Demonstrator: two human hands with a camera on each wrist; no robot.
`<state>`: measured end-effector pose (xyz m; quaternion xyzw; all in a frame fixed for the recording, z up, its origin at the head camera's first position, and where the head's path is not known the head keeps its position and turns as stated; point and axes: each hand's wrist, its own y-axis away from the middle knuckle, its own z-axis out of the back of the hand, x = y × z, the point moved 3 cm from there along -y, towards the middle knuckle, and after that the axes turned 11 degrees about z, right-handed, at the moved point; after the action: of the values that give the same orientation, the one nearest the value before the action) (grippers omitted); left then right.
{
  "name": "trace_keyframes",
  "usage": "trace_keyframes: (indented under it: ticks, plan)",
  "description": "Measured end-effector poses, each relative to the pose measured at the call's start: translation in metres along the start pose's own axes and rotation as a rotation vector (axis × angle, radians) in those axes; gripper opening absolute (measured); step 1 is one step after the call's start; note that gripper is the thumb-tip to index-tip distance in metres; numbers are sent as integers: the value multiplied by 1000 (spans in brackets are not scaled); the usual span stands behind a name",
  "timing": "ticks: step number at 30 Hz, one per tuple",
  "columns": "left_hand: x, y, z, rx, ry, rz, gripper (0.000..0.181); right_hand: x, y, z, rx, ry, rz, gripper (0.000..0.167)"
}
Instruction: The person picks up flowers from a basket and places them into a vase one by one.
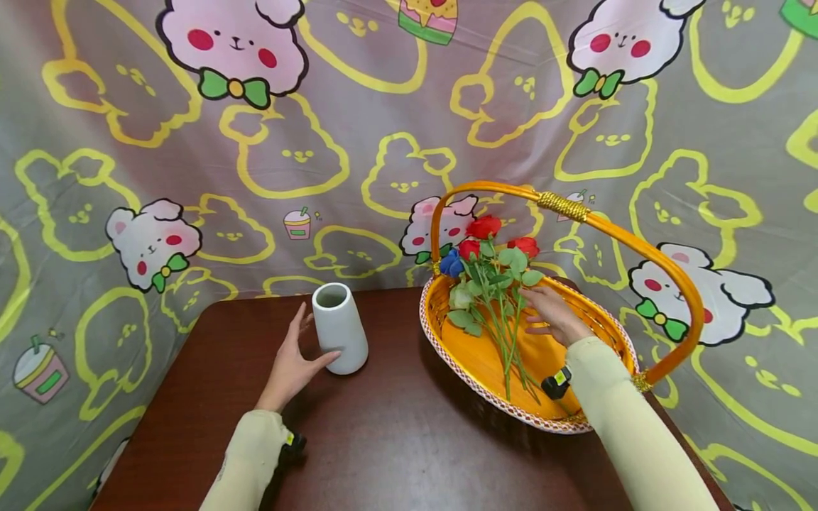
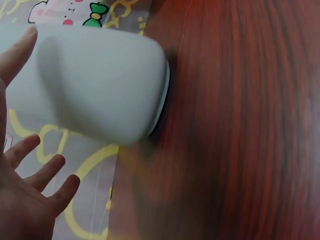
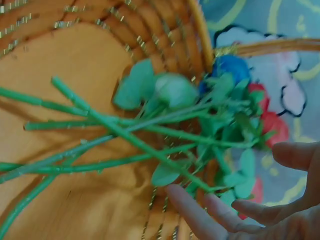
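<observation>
A white vase [image 1: 341, 330] stands upright on the dark wooden table. My left hand [image 1: 295, 363] is spread beside its left side, thumb toward the front; in the left wrist view the fingers [image 2: 47, 175] are apart from the vase [image 2: 100, 80]. On the right, a bunch of artificial roses [image 1: 495, 284], red, blue and pale, lies in an orange woven basket [image 1: 460, 365] with its stems toward me. My right hand [image 1: 554, 312] reaches over the basket at the right of the leaves, fingers extended. In the right wrist view its fingertips [image 3: 182, 195] are close by the stems [image 3: 135, 142]; contact is unclear.
The basket's tall arched handle [image 1: 664, 266] rises over the flowers and the right forearm. A patterned cloth [image 1: 358, 177] hangs behind the table [image 1: 377, 440]. Dark wrist cameras sit on both sleeves.
</observation>
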<state>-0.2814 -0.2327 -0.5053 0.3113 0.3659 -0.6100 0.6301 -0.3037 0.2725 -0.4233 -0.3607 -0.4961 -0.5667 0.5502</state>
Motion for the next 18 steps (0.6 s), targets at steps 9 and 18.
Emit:
trace_keyframes:
  ticks: [9,18]
  plan:
    - [-5,-7,-21,-38,47,-4,120,-18,-19,-2,-52,-28,-59,66]
    - [-2,-10,-25,-52,57,-1,112,-28,-25,-6,-103,-71,-70,73]
